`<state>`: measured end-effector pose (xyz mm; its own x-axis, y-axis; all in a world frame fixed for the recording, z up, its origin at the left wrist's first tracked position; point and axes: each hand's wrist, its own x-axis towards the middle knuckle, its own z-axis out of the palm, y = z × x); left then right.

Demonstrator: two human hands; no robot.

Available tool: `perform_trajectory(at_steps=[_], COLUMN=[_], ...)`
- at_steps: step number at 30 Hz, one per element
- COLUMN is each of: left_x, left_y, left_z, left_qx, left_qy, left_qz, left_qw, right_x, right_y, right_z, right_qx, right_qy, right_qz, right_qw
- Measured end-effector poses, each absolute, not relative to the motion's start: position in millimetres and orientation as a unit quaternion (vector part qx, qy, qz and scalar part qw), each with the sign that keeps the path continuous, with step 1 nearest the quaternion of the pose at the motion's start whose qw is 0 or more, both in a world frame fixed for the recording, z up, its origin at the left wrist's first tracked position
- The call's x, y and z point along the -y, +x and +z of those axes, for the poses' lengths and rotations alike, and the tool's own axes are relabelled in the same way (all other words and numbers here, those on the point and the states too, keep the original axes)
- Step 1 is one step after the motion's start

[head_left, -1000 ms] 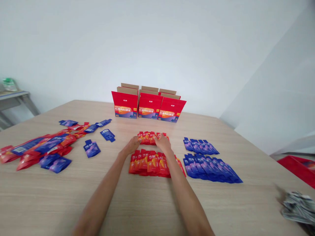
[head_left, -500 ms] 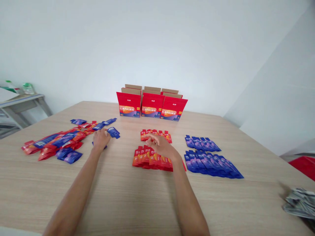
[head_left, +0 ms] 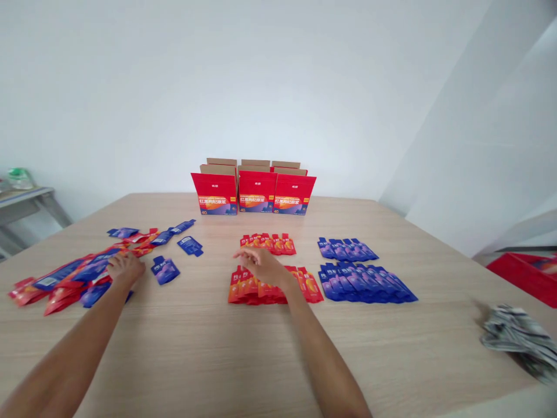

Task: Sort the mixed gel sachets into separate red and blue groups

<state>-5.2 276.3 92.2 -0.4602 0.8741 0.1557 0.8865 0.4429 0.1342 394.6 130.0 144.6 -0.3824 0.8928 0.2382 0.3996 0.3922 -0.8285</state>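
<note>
My left hand (head_left: pixel 126 268) rests on the mixed pile of red pouches (head_left: pixel 65 297) and blue pouches (head_left: pixel 98 268) at the left, its bent fingers somewhat apart; the fingertips are partly lost among the pouches. Just right of it, a single blue pouch (head_left: pixel 165 271) lies flat, and another blue pouch (head_left: pixel 190 246) lies beyond that one. Over the two rows of red pouches hovers my right hand (head_left: pixel 261 264), fingers loosely bent and apart, with nothing seen in them. Beneath it are the front red row (head_left: pixel 248 287) and the back red row (head_left: pixel 287 245).
Two overlapping rows of blue pouches lie to the right, a back row (head_left: pixel 347 249) and a longer front row (head_left: pixel 365 283). Red open-topped cartons (head_left: pixel 256 194) stand near the wall. A striped cloth (head_left: pixel 517 334) and a red box (head_left: pixel 526 276) are at the far right.
My left hand has moved left and towards me onto the pile, uncovering a lone blue pouch. My right hand stays above the red pouches. The camera's view has shifted slightly.
</note>
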Motion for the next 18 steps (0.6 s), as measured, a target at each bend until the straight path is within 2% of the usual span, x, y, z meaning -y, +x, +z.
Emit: perform_trajectory(at_steps=[6,11,18], left_x=[-269.0,-267.0,-260.9], left_y=[-5.5,-4.3,14.8], left_z=[90.0,84.2,73.3], left_qx=[0.850,0.839,0.826], left_qy=[-0.519,-0.533,-0.525], left_qz=[-0.072,-0.097,-0.192], left_qw=[0.049,0.053,0.072], right_x=[-140.9,-137.2,-143.1], right_y=[341.5,332.0,339.3], right_z=[104.4,104.9,100.1], right_qx=[0.798,0.806,0.791], right_qy=[-0.387,-0.359,-0.381], right_qz=[0.412,0.414,0.409], right_qw=[0.208,0.225,0.251])
